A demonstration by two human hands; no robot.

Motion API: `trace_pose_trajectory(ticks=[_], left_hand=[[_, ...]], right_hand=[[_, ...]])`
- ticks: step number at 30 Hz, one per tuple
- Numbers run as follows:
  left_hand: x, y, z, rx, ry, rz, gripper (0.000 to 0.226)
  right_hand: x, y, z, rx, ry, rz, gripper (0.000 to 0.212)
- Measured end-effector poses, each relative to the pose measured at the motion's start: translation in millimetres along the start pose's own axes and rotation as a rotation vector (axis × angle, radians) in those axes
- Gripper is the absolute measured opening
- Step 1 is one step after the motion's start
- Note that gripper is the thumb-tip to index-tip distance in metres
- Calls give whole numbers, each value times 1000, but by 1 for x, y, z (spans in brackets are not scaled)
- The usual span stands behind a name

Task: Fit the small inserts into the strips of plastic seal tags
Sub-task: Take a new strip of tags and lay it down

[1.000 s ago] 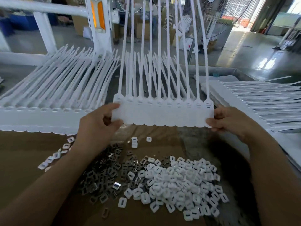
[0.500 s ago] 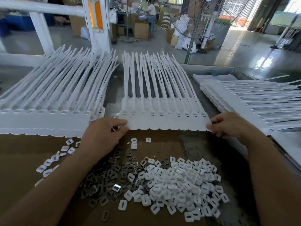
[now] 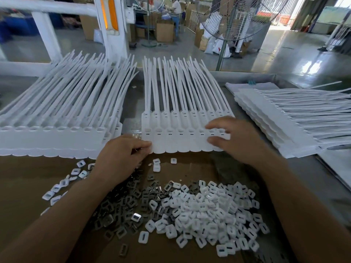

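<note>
A strip of white plastic seal tags (image 3: 178, 137) lies flat in the middle of the bench, tails pointing away from me. My left hand (image 3: 121, 154) pinches the strip's near left corner. My right hand (image 3: 235, 139) rests over the strip's right end with fingers spread and slightly blurred. In front of me lies a heap of small white inserts (image 3: 212, 211). Beside it on the left lies a heap of small metal inserts (image 3: 129, 205).
A tall stack of tag strips (image 3: 57, 133) stands at the left; another stack (image 3: 284, 126) lies at the right, tails pointing right. Brown cardboard (image 3: 22, 183) covers the near bench. A few loose white inserts (image 3: 62, 185) lie at the left. A white frame post (image 3: 112, 27) rises behind.
The strip was held upright in both hands a second ago; it now lies flat on the bench. My right hand has moved from the strip's right edge onto its top.
</note>
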State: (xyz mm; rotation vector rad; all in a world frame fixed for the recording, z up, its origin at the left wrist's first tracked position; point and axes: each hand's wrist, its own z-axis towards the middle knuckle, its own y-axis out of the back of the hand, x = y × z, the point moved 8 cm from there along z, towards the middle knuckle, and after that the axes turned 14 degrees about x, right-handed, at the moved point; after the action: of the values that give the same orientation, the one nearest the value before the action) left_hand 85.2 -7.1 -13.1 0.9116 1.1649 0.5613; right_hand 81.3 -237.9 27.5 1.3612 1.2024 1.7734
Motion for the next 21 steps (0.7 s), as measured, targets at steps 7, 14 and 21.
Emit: trace_pose_trajectory(ticks=[7,14,21], left_hand=[[-1,-3,-1,41,6,-2,18],[-23,-9,-8,104,-142,70,22],[-24,-19,-14,180,-165,102,28]], right_hand=[[26,-56,10,309,151,-176,40],[19,-49,7,371,88,-114,31],[29,-40,2,304,124,-75,12]])
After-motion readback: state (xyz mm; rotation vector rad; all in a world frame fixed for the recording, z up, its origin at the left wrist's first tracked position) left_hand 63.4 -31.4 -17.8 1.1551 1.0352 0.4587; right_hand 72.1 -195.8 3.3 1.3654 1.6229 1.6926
